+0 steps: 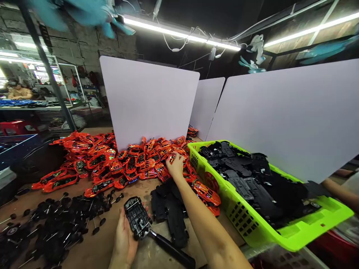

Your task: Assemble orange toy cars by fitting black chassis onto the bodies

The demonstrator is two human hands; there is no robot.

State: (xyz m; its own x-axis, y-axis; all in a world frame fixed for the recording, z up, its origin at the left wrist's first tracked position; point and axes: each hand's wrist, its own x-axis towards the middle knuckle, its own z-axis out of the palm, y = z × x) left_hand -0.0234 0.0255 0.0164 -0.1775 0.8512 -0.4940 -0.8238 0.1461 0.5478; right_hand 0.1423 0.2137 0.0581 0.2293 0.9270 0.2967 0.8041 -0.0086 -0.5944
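Observation:
My left hand [126, 233] is closed round a black toy car chassis [137, 216], which has wheels fitted and its inner side facing up. My right hand [176, 164] reaches forward into a heap of orange toy car bodies [146, 158], its fingers curled on one of them. Just beyond the left hand's chassis lies a tool with a black handle [174, 249] and a metal shaft; the chassis hides its far end. Under my right forearm, several bare black chassis [171, 209] lie stacked on the table [97, 248].
Wheel axles [58, 220] are heaped at the left. A green basket [232, 200] of black chassis stands at the right. White partition boards [151, 101] rise behind the heap. Another person's arm [336, 190] shows at the right edge; a further person [19, 91] sits far left.

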